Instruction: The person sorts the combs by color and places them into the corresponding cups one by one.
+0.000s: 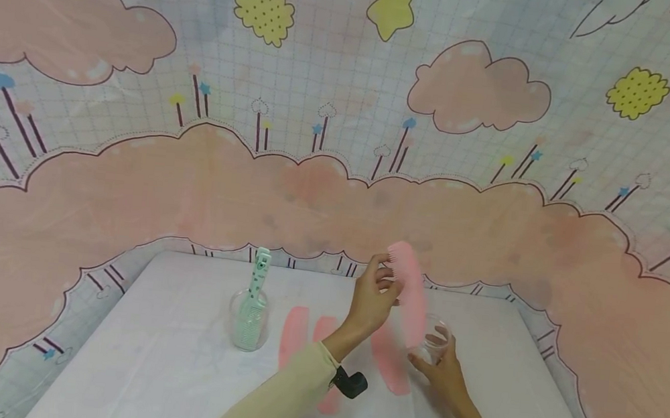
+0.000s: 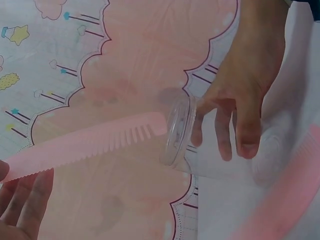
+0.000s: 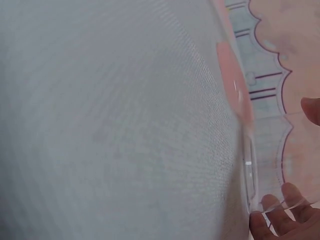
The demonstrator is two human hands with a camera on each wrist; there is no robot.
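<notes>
My left hand (image 1: 373, 297) pinches a pink comb (image 1: 408, 290) near its upper end, teeth facing the hand. Held upright on a slant, the comb has its lower end beside the rim of a clear plastic cup (image 1: 438, 330). In the left wrist view, the far tip of the comb (image 2: 120, 134) reaches that rim (image 2: 180, 131); I cannot tell whether they touch. My right hand (image 1: 446, 376) holds the cup on the table with thumb and fingers around its side. The fingertips (image 3: 287, 215) show against the clear wall in the right wrist view.
Several pink combs lie on the white table (image 1: 127, 350): one at the left (image 1: 294, 333), one partly behind my left forearm (image 1: 326, 328), one close to the cup (image 1: 390, 359). Further left, a second clear cup (image 1: 236, 334) has a green patterned comb (image 1: 258, 282) standing in it.
</notes>
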